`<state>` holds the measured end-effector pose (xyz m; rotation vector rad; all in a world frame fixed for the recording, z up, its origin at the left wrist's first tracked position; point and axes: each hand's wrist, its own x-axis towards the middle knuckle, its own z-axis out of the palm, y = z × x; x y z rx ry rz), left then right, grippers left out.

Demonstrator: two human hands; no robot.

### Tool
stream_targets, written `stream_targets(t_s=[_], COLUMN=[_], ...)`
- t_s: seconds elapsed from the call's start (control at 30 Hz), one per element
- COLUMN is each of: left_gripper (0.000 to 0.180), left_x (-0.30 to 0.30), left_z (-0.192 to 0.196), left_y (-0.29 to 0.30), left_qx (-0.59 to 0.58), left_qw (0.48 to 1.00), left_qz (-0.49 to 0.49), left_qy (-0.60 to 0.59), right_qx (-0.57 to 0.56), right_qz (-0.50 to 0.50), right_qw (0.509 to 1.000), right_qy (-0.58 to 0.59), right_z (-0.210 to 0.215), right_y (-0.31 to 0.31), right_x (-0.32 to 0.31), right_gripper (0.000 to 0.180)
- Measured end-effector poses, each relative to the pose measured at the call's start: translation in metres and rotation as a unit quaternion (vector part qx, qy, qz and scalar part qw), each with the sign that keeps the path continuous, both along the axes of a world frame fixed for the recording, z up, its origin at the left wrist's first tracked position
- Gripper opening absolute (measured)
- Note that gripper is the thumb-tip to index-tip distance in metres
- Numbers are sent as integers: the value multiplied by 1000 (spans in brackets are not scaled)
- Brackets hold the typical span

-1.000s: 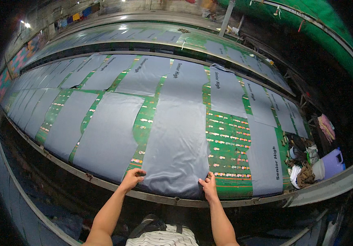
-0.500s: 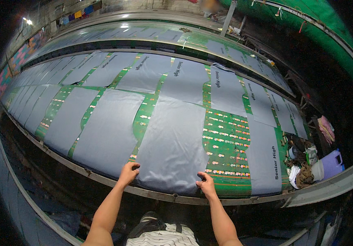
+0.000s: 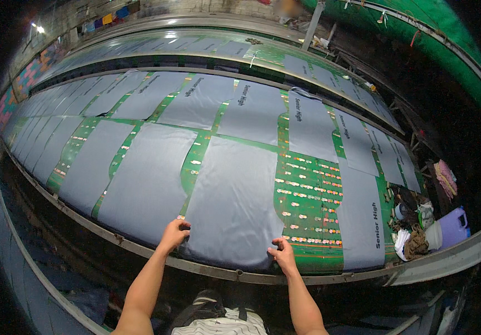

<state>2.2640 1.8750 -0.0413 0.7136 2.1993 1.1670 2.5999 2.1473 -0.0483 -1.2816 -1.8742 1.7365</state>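
A blank grey fabric panel (image 3: 232, 201) lies before me on the long green table (image 3: 307, 220), with faint wrinkles across it. My left hand (image 3: 174, 234) is at its near left edge, thumb and forefinger curled with a small gap between them. At the near right corner, my right hand (image 3: 283, 255) has its thumb and forefinger apart, close to the cloth. Neither hand visibly grips fabric, though the left fingers partly hide the edge. Another plain grey panel (image 3: 145, 173) lies to the left, and a panel with black lettering (image 3: 359, 212) to the right.
More grey panels, several with black lettering, form a far row (image 3: 251, 111). A metal rail (image 3: 240, 276) edges the table. At right stand a purple jug (image 3: 453, 228), a whitish container and crumpled rags (image 3: 416, 243). A second table (image 3: 218, 47) runs behind.
The panel before me has come slightly nearer, and a green strip now shows along its far edge. My right fingers have opened from the cloth; my left hand has barely moved.
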Motion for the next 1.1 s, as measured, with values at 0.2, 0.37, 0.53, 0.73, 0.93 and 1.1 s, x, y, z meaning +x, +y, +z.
stream_targets(t_s=[0.2, 0.37, 0.53, 0.73, 0.93, 1.1], left_gripper=[34, 36, 40, 45, 50, 51], left_x=[-39, -75, -116, -142, -157, -161], left_z=[0, -9, -13, -13, -13, -13], left_y=[55, 111, 160, 199, 210, 215], left_qx=[0, 14, 14, 57, 31, 39], left_qw=[999, 997, 990, 990, 987, 989], left_qz=[6, -28, -29, -33, -32, -11], left_qy=[-35, 77, 139, 121, 154, 142], right_qx=[48, 144, 181, 285, 297, 305], right_qz=[-18, 10, 42, 58, 54, 55], right_qw=[998, 989, 982, 953, 947, 945], right_qy=[27, -17, -35, -81, -108, -106], right_z=[-1, -10, -14, -2, -1, -1], right_y=[35, 90, 134, 163, 180, 186], right_x=[-33, -77, -136, -189, -209, -211], right_gripper=[45, 43, 45, 45, 57, 57])
